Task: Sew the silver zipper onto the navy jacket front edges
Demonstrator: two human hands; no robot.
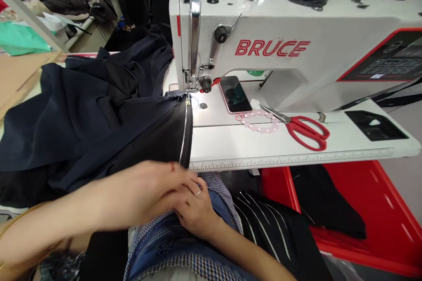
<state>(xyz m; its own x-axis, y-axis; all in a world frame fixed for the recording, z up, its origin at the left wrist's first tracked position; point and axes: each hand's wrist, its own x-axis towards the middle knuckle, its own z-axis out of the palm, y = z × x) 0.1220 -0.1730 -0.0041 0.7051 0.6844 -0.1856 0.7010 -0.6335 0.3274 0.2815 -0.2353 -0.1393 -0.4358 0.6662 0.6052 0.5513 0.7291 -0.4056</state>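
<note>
A dark navy garment (82, 109) lies spread at the left of the sewing machine. A black strip with a silver zipper (183, 136) runs along its right edge, its top end under the needle area. Near the lower end of the zipper, at the table's front edge, my left hand (154, 191) is blurred by motion, its fingers hard to read. My right hand (197, 208), with a ring on one finger, meets it there over my lap. The right fingers are bent and pressed together; whatever lies between them is hidden.
The white sewing machine (280, 22) stands across the table. On its bed lie a phone (234, 94), a pink beaded loop (260, 122) and red-handled scissors (305, 129). A ruler strip (290, 159) lines the front edge. Below right is a red bin (372, 184) with black cloth.
</note>
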